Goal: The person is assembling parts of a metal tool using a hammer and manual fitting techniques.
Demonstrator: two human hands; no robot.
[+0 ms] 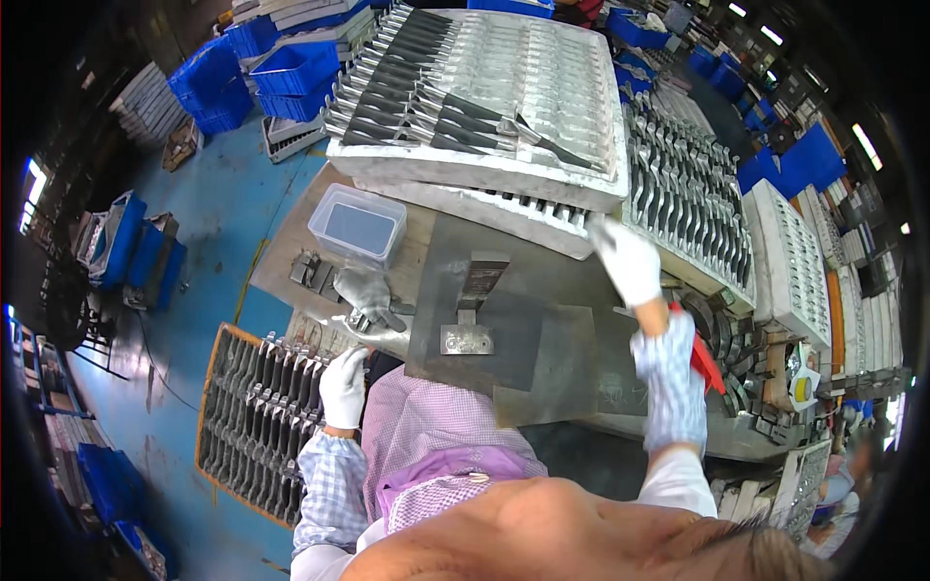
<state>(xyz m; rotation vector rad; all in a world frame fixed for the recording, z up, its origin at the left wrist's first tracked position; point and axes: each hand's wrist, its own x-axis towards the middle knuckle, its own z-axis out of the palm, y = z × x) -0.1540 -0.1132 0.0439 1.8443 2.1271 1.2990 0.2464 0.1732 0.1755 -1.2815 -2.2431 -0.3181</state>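
My left hand (342, 389), in a white glove, is low beside the bench edge, next to a wood-edged tray (205, 416) of black-handled metal tools (281, 376). Its fingers are curled in; whatever they may hold is hidden. Over the right part of the bench, my right hand (630, 263), also white-gloved, is smeared by motion, close to the corner of the stacked white foam trays (465, 174). Its fingers cannot be made out. More black-handled tools (387, 102) lie in rows in the top tray, a few set crosswise. Between my hands stands a metal block fixture (467, 339) with an upright piece.
On the bench are a clear plastic box (358, 225), a grey glove (364, 290) and small metal blocks (312, 271). Another tray of curved metal parts (683, 189) lies at right, near a red object (705, 360). Blue crates (295, 73) stand on the floor.
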